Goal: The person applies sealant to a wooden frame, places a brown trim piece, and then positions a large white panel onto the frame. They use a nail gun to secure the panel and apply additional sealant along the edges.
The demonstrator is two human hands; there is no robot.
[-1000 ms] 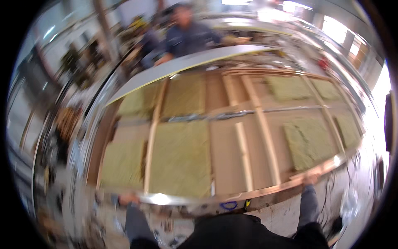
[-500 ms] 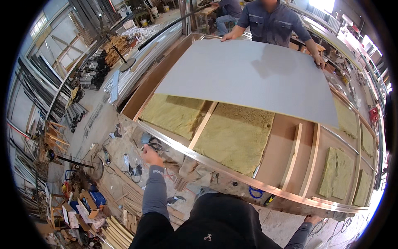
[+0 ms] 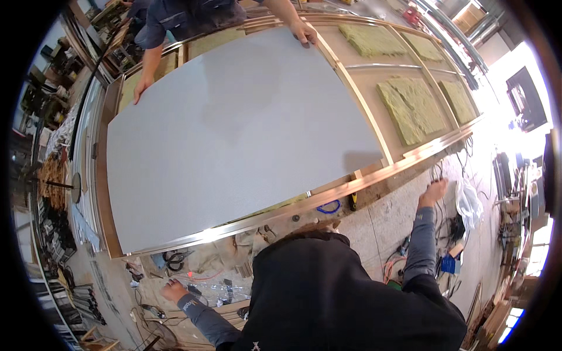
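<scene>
A large grey sheet panel (image 3: pixel 234 134) lies over the left and middle of a wide wooden frame (image 3: pixel 380 167). Its near edge runs along the frame's metal-edged front rail. My left hand (image 3: pixel 174 291) is in front of that rail at the lower left, fingers apart and empty, near scissors (image 3: pixel 174 259). To the right of my body, my right hand (image 3: pixel 434 192) hangs off the frame's front side, fingers loosely bent with nothing visible in them. Across the frame, a co-worker's two hands, one a right-side hand (image 3: pixel 304 32), touch the panel's far edge.
Yellow insulation slabs (image 3: pixel 410 108) lie in the frame's right compartments. A blue cable loop (image 3: pixel 329 207) and a yellow-black tool (image 3: pixel 352 201) sit by the front rail. Cables and a white plastic bag (image 3: pixel 468 199) are on the right. Metal profiles (image 3: pixel 88 175) run along the left.
The panel has come toward me and down over the near compartments, covering the insulation there. My view has swung right. My right hand has left the frame's front edge.
</scene>
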